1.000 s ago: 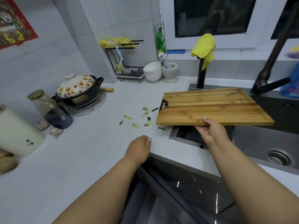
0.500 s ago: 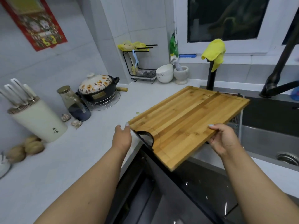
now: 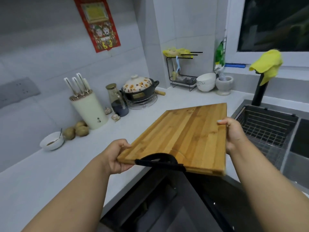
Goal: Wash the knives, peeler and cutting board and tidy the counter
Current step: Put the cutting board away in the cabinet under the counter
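A bamboo cutting board (image 3: pixel 185 136) with a black handle grip at its near edge hangs in the air over the counter corner, tilted slightly. My left hand (image 3: pixel 115 156) grips its near left corner. My right hand (image 3: pixel 234 134) holds its right edge, thumb on top. Several white-handled knives (image 3: pixel 77 84) stand in a cream knife block (image 3: pixel 91 109) at the back left of the counter. I see no peeler.
A white counter (image 3: pixel 50 178) carries a small bowl (image 3: pixel 52 141), potatoes (image 3: pixel 76 130), garlic, a glass bottle (image 3: pixel 117 101), a flowered pot (image 3: pixel 139 88) on a wire trivet, a rack, bowls and a mortar. The sink with a wire basket (image 3: pixel 267 128) lies at right. A yellow cloth (image 3: pixel 267 64) hangs on a black tap.
The board has swung left from over the sink to over the counter corner, handle end now toward me. My left hand has taken hold of its corner. My view has turned left.
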Tool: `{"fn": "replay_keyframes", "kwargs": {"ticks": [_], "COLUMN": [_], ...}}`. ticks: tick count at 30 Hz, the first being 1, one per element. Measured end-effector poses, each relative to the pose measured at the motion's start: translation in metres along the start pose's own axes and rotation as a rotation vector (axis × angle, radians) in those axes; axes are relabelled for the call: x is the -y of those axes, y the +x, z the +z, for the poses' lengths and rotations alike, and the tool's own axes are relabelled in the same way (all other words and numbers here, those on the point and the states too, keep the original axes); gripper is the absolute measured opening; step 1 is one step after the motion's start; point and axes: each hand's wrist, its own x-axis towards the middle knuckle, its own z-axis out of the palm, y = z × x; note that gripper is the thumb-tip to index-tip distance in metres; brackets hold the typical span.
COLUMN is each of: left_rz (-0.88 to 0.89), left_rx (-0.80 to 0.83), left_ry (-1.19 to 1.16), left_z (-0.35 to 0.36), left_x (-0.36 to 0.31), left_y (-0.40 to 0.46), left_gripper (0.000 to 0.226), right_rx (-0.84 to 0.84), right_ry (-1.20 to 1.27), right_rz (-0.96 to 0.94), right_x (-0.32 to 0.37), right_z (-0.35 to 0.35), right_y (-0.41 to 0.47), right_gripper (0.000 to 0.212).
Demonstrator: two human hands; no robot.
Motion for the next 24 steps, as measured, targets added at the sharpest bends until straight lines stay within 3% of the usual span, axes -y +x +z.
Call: {"fn": "replay_keyframes", "kwargs": {"ticks": [6, 11, 14, 18, 24], "left_rz": [0.013, 0.017, 0.02, -0.025, -0.053], "left_rx": [0.061, 0.055, 0.047, 0.066, 0.115], "left_ry": [-0.108, -0.199, -0.222, -0.238, -0.265], "left_z": [-0.021, -0.027, -0.03, -0.044, -0.059], "left_x": [0.02, 0.049, 0.071, 0.103, 0.153], "left_y": [-0.019, -0.029, -0.038, -0.052, -0.082], "left_gripper": [0.055, 0.046, 0.044, 0.048, 0.042], "right_rx": [0.128, 0.141, 0.132, 0.098, 0.097], "right_ry": [-0.096, -0.137, -0.203, -0.212, -0.189], "right_rz": [0.058, 0.007, -0.012, -0.011, 0.047], "right_x": [-0.006, -0.016, -0.029, -0.049, -0.075], "right_z": [0.03, 0.048, 0.053, 0.055, 0.051], "right_y": [0.001, -0.006, -0.007, -0.02, -0.062], "right_gripper": [0.044, 0.021, 0.025, 0.047, 0.049]}}
